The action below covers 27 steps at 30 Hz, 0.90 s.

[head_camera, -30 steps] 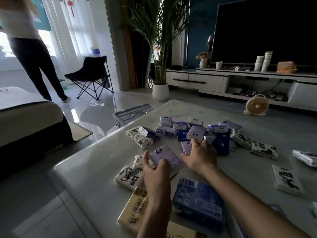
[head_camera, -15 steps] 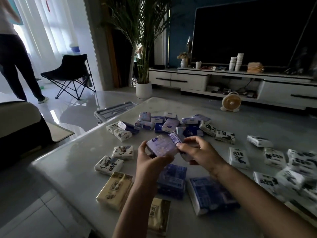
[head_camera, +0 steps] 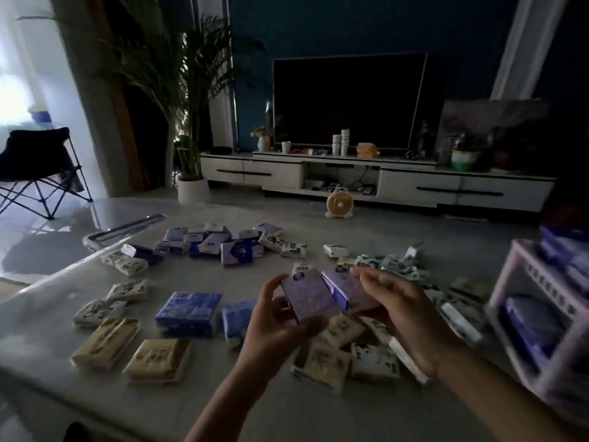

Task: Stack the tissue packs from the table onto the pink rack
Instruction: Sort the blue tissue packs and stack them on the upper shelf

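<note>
Dozens of tissue packs lie loose on the table (head_camera: 223, 406), so the job looks far from finished. Take the hands as the dial's centre. At eight o'clock sit two beige packs (head_camera: 105, 342), side by side. At nine lies a dark blue pack (head_camera: 189, 314). At eleven, well apart, is a cluster of purple and white packs (head_camera: 223, 245).

The left hand (head_camera: 271, 330) pinches a lavender pack (head_camera: 310, 298) between thumb and fingers, raised above the table. Close against it, the right hand (head_camera: 404, 314) holds a second lavender pack (head_camera: 345, 287), fingers curled over it. Patterned white packs (head_camera: 373, 362) lie heaped beneath, at five o'clock.

At three o'clock stands the pink rack (head_camera: 541, 275), blurred, with shelved blue packs (head_camera: 529, 317) already on it. I judge that only a small share is stacked, and these two lavender packs look likely to go on next.
</note>
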### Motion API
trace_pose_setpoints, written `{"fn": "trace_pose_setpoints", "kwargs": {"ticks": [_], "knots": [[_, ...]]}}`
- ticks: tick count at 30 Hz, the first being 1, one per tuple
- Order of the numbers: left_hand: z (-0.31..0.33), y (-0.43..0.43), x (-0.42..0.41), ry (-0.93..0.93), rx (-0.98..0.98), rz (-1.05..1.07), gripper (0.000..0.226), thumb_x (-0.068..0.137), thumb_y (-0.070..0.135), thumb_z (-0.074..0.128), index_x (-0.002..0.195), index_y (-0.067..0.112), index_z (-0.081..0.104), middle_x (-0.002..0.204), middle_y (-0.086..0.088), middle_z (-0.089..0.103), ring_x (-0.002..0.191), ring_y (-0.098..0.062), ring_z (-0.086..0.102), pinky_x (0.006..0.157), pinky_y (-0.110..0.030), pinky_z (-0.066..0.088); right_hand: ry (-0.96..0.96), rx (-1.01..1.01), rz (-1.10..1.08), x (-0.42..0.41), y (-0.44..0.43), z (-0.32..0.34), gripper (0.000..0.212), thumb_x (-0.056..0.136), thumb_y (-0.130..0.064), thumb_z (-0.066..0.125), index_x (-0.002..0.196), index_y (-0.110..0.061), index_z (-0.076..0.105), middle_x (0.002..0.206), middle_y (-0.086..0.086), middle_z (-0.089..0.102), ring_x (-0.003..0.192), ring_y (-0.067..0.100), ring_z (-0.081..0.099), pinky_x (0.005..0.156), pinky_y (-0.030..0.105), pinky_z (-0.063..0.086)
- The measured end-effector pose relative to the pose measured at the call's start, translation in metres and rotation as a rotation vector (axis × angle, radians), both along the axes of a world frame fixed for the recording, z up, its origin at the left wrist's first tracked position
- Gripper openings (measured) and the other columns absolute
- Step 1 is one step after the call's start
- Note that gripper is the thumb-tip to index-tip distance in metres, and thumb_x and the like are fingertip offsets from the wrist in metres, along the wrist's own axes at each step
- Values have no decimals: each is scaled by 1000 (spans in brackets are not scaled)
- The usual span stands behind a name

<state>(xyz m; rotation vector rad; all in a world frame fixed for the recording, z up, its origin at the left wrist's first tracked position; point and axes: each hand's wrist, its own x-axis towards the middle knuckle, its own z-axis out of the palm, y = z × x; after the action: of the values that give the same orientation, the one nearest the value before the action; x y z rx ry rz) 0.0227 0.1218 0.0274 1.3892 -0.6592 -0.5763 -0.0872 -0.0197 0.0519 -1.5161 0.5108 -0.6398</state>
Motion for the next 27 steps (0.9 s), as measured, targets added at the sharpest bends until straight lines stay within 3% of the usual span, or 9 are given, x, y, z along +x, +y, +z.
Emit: {"fn": "trace_pose_setpoints", "kwargs": {"ticks": [4, 8, 11, 13, 15, 18, 20, 24, 27], "knots": [[21, -33, -58, -120, -50, -41, 58, 63, 6, 81, 111, 21, 52, 97, 2, 61, 75, -2, 66, 55, -16, 52, -124, 46, -76, -71, -14, 15, 29, 89, -5, 48, 107, -16, 67, 106, 7, 70, 96, 20, 65, 79, 29, 47], [46, -67, -109, -251, -55, -99, 76, 40, 45, 83, 109, 27, 57, 105, 2, 65, 89, -12, 67, 74, -31, 57, -236, -112, -277, -144, -24, 33, 28, 76, -30, 63, 103, -22, 70, 130, -7, 57, 111, 4, 57, 82, 18, 51], [66, -97, -143, -355, -85, -116, 85, 46, 49, 86, 120, 28, 50, 105, 6, 63, 89, -7, 64, 73, -24, 56, -220, -293, -442, -198, -34, 46, 45, 62, -58, 68, 100, -34, 70, 103, -17, 69, 93, 1, 65, 86, 28, 53], [75, -119, -164, -400, -112, -131, 88, 51, 55, 81, 127, 37, 40, 105, 10, 61, 87, -5, 63, 72, -23, 55, -235, -380, -520, -230, -45, 56, 32, 70, -40, 64, 101, -33, 66, 81, -29, 68, 75, -8, 65, 66, 10, 51], [80, -143, -183, -481, -119, -172, 87, 48, 68, 73, 125, 44, 41, 112, 10, 59, 96, -9, 61, 79, -33, 55, -227, -488, -633, -256, -64, 59, 31, 72, -31, 60, 103, -30, 63, 77, -34, 65, 74, -16, 61, 57, 0, 42], [88, -186, -211, -526, -111, -248, 80, 49, 76, 65, 120, 42, 48, 119, 12, 57, 104, -11, 58, 82, -39, 54, -201, -696, -892, -291, -104, 59, 29, 78, -44, 66, 104, -30, 63, 92, -16, 69, 85, -11, 60, 65, -2, 40], [93, -215, -228, -599, -80, -287, 88, 47, 85, 58, 123, 43, 45, 121, 13, 53, 107, -12, 55, 84, -40, 53, -123, -823, -1032, -314, -130, 56, 40, 77, -54, 56, 107, -27, 61, 99, -5, 63, 86, -5, 59, 71, -2, 39], [99, -256, -264, -898, -7, -310, 76, 65, 72, 59, 131, 40, 36, 124, 21, 41, 117, -3, 36, 101, -31, 37, -11, -863, -1069, -343, -162, 45, 48, 76, -49, 65, 106, -11, 66, 95, 3, 61, 79, -16, 55, 67, -4, 38], [104, -272, -283, -1135, 91, -322, 77, 75, 66, 53, 139, 33, 26, 132, 13, 35, 119, -6, 23, 102, -28, 28, 8, -878, -1037, -352, -175, 41, 50, 73, -52, 65, 105, -13, 66, 86, 0, 62, 76, -9, 58, 64, -1, 41]]}}
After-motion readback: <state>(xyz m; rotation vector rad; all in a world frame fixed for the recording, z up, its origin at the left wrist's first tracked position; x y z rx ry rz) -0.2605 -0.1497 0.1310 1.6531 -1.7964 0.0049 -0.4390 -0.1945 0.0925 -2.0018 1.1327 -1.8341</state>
